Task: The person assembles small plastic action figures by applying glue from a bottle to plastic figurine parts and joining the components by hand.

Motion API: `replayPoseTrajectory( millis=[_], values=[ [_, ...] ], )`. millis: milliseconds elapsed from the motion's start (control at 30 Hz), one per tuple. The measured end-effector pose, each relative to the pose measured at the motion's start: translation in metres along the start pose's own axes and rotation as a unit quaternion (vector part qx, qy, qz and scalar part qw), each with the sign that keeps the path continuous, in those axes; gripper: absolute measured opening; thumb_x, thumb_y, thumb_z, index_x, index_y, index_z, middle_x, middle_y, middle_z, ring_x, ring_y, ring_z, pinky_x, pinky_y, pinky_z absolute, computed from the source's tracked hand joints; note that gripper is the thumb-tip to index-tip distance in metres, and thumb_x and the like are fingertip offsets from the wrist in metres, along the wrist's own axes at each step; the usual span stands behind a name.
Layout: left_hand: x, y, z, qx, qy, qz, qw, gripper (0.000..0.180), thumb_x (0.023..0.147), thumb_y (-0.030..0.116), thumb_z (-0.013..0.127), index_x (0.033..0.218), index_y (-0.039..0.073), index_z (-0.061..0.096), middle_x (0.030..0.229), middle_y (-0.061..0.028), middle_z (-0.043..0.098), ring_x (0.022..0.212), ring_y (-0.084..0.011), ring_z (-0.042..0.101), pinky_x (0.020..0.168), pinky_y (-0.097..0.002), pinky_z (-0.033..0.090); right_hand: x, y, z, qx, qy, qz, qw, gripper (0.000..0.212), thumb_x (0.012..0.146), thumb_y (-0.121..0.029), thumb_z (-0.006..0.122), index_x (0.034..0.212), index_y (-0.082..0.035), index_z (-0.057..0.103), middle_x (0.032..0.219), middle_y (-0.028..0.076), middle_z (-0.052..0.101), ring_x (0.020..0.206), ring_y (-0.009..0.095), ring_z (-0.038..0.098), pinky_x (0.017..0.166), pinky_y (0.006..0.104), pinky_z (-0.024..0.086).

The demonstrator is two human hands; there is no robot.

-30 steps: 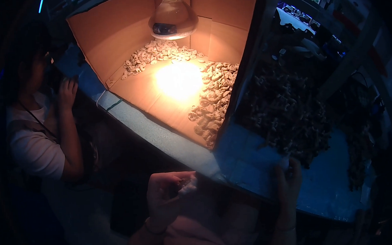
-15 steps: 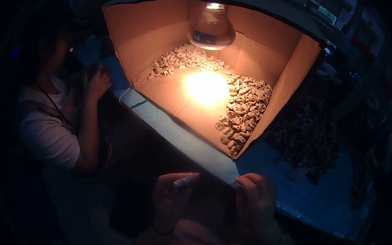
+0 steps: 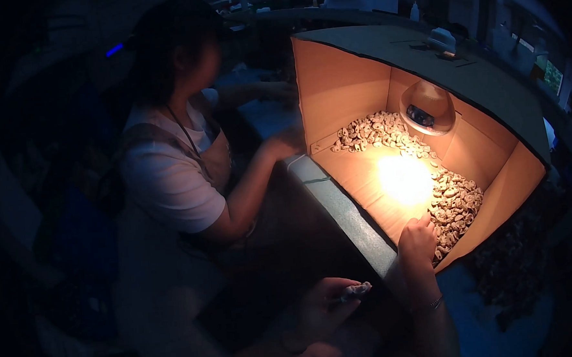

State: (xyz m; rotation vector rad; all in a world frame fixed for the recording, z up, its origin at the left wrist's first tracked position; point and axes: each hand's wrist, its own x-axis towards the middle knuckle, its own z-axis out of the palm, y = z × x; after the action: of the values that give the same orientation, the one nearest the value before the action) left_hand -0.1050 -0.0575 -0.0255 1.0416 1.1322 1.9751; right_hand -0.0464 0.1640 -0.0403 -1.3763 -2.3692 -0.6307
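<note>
In the dim light below the box, my left hand (image 3: 328, 302) pinches a small pale lumpy piece (image 3: 358, 290) between thumb and fingers. My right hand (image 3: 418, 239) reaches over the front edge of an open-fronted cardboard box (image 3: 342, 78). Its bent fingers are closed at the near left side of a heap of small curled, ring-like pale pieces (image 3: 456, 208); what they hold, if anything, is hidden. A second heap of similar pieces (image 3: 374, 130) lies along the box's back left. A glowing bulb (image 3: 428, 109) hangs inside, with a glaring bright patch on the box floor.
At the left a co-worker in a white shirt and apron (image 3: 172, 165) stretches an arm toward the box's left side. The box stands on a pale table (image 3: 366, 235) with a long front edge. A dark heap (image 3: 511, 270) lies right of the box.
My right hand has moved forward into the box, to the right heap. The view has swung left, shifting the box rightward in the picture. The co-worker's raised hands are now lowered and reaching out.
</note>
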Motion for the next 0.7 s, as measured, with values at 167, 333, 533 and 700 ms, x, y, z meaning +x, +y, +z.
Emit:
replayPoseTrajectory(
  millis=[167,333,533,700],
  values=[
    [0.008,0.0,0.01,-0.036,-0.006,-0.017,0.999,0.029,0.083,0.0,0.06,0.11,0.0,0.05,0.108,-0.0138,0.06,0.102,-0.0206,0.059,0.087,-0.0299,0.048,-0.007,0.014,-0.051,0.264,0.033,-0.073,0.961,0.007,0.079,-0.003,0.054,0.072,-0.005,0.055,0.081,0.011,0.05,0.069,0.022,0.053,0.061,0.034,0.046],
    [0.009,0.005,0.018,-0.177,-0.077,-0.091,0.977,0.027,0.087,0.004,0.057,0.111,-0.002,0.049,0.11,-0.017,0.059,0.1,-0.0245,0.06,0.086,-0.0345,0.049,-0.058,0.038,-0.104,0.613,0.025,-0.044,0.789,0.013,0.079,0.0,0.061,0.091,-0.003,0.058,0.082,0.011,0.06,0.07,0.019,0.06,0.061,0.0283,0.048],
    [0.005,-0.004,0.046,-0.165,-0.157,-0.171,0.959,0.026,0.087,0.003,0.055,0.112,-0.003,0.049,0.105,-0.0161,0.062,0.096,-0.0227,0.062,0.085,-0.0341,0.049,-0.091,0.077,-0.13,0.697,-0.033,-0.029,0.716,0.018,0.081,0.007,0.056,0.098,0.0,0.057,0.087,0.014,0.064,0.08,0.021,0.064,0.07,0.0279,0.051],
    [0.004,-0.001,0.066,-0.162,-0.222,-0.196,0.941,0.026,0.087,0.006,0.055,0.111,-0.003,0.05,0.1,-0.0151,0.063,0.095,-0.0216,0.061,0.085,-0.0338,0.048,-0.112,0.105,-0.125,0.678,0.008,-0.078,0.731,0.019,0.079,0.004,0.059,0.096,-0.004,0.057,0.088,0.014,0.065,0.081,0.022,0.064,0.069,0.0292,0.051]
  ],
)
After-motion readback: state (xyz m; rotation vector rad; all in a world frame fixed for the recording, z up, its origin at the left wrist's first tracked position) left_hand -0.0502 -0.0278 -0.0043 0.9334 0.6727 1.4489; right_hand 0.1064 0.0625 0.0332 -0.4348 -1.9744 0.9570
